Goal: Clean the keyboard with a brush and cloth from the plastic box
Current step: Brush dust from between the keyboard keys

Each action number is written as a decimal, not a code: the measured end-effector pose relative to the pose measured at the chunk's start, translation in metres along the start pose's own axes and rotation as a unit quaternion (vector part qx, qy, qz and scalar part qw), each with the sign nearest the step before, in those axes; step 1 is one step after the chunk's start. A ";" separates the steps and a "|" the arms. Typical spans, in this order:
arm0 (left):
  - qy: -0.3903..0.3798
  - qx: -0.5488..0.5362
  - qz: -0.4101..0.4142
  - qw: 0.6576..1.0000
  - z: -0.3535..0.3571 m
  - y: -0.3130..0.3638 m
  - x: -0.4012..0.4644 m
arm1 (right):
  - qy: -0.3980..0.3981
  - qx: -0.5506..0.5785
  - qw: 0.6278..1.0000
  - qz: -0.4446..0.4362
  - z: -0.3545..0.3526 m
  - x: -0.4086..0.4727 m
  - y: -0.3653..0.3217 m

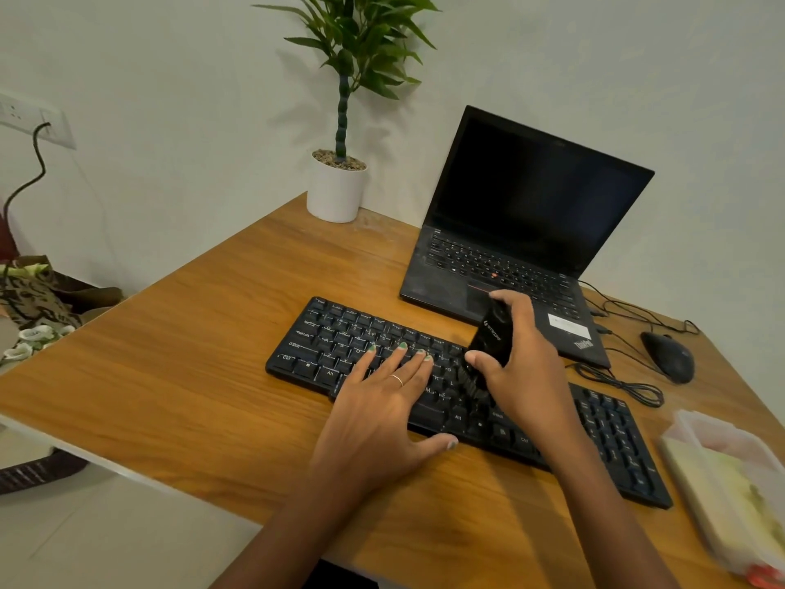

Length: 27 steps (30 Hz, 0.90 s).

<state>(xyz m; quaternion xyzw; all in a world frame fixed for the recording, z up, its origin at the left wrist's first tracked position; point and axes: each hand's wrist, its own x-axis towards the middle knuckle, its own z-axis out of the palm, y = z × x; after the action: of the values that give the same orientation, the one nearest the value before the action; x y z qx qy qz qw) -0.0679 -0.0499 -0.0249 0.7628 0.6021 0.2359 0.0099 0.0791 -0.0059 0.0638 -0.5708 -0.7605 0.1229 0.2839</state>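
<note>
A black keyboard (340, 337) lies diagonally across the wooden desk (191, 376). My left hand (382, 401) rests flat on its middle keys with fingers straight and spread. My right hand (522, 367) grips a black brush (490, 337) by its body, with the bristles down on the keys just right of my left hand. A clear plastic box (730, 482) sits at the desk's right edge, with something pale inside that is too blurred to name.
An open black laptop (522, 231) stands behind the keyboard. A black mouse (669, 357) and its looped cable (620, 382) lie to the right. A white potted plant (337, 189) stands at the far corner by the wall. Floor and a bag lie left.
</note>
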 end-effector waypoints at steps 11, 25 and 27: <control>0.004 -0.003 0.000 1.000 0.001 0.000 0.000 | -0.031 0.007 0.999 -0.035 0.000 -0.011 -0.005; 0.011 0.000 0.002 1.000 0.002 -0.001 -0.001 | -0.096 0.040 0.994 -0.038 -0.004 -0.013 -0.004; 0.015 0.001 0.003 1.000 0.002 -0.001 -0.001 | -0.038 0.002 0.999 -0.027 -0.003 -0.008 0.000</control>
<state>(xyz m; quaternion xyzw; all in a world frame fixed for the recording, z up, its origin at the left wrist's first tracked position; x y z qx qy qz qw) -0.0682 -0.0498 -0.0269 0.7611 0.6000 0.2465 -0.0006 0.0817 -0.0136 0.0640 -0.5445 -0.7855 0.1387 0.2591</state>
